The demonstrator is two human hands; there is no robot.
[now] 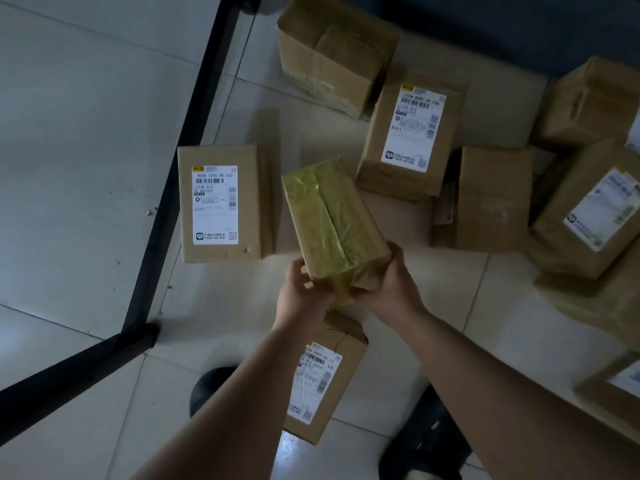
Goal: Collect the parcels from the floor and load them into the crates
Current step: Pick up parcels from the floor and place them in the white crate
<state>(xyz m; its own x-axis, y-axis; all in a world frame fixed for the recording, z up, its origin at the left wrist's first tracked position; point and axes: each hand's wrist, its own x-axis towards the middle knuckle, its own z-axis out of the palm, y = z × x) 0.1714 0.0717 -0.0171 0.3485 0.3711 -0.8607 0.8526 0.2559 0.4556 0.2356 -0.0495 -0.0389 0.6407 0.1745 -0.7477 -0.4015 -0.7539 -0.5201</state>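
Both bare forearms reach forward; a cardboard parcel (334, 223) sealed in yellowish tape is held above the tiled floor (86, 150), its near end gripped by the left hand (300, 293) and the right hand (389, 287), fingers curled round it. Beneath the wrists a labelled parcel (323, 382) lies on the tiles. Another labelled box (221, 202) is seen beside a black metal frame (166, 202), with more boxes scattered beyond.

Parcels (412, 129) crowd twelve to three o'clock; bare floor (76, 126) lies open beyond the black frame (180, 161) at nine.
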